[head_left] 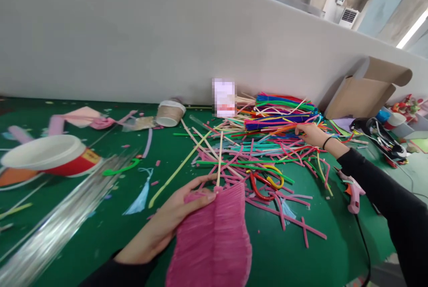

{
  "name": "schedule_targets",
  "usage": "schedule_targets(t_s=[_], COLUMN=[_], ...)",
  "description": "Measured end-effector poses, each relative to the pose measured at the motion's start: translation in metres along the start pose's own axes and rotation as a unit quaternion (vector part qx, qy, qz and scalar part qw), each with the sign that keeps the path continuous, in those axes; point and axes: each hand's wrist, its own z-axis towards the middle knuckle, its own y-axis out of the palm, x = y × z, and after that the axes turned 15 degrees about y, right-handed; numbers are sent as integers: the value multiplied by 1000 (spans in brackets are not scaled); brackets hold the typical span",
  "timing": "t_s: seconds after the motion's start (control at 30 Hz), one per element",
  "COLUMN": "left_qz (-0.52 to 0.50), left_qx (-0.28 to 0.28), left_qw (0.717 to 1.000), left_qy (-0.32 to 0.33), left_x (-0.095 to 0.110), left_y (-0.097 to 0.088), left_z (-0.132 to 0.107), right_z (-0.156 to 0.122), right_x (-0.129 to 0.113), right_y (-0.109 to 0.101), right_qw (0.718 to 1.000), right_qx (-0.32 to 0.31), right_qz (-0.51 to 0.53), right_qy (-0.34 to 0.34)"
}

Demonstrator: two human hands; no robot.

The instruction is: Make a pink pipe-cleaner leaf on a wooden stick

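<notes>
My left hand (pixel 180 211) is closed around the upper end of a large pink leaf shape (pixel 214 238) made of fuzzy strands, thumb on top. A pale pipe cleaner stem (pixel 220 157) sticks up from its end. Farther off, my right hand (pixel 311 135) reaches into the pile of coloured pipe cleaners (pixel 277 122), its thumb and fingertips pinched at the strands by the orange ones. Exactly which strand lies between the fingers is hard to make out. Scissors with red and yellow handles (pixel 259 191) lie among pink pipe cleaner pieces (pixel 281 207) between my hands.
A pink glue gun (pixel 354 195) with a cable lies under my right forearm. On the left are a paper bucket (pixel 53 157), a bundle of shiny wires (pixel 67 211) and a blue tassel (pixel 140 193). A tape roll (pixel 170 113) and cardboard box (pixel 364 88) stand near the partition.
</notes>
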Motion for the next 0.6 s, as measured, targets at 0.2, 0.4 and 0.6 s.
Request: schedule_targets(t_s=[0.2,0.4,0.6], left_qz=[-10,-24,-17], left_qx=[7,1,-14], left_qw=[1000,1000,1000], left_qy=[2,3,17], left_x=[0,6,7], left_y=[2,4,5], left_z=[0,-3,-2], right_z=[-6,-2,-10], right_x=[-11,-15,-29], right_y=[17,21,-33], right_qw=[999,996,958], right_qx=[21,65,108], right_qz=[28,53,264], right_qy=[-1,23,15])
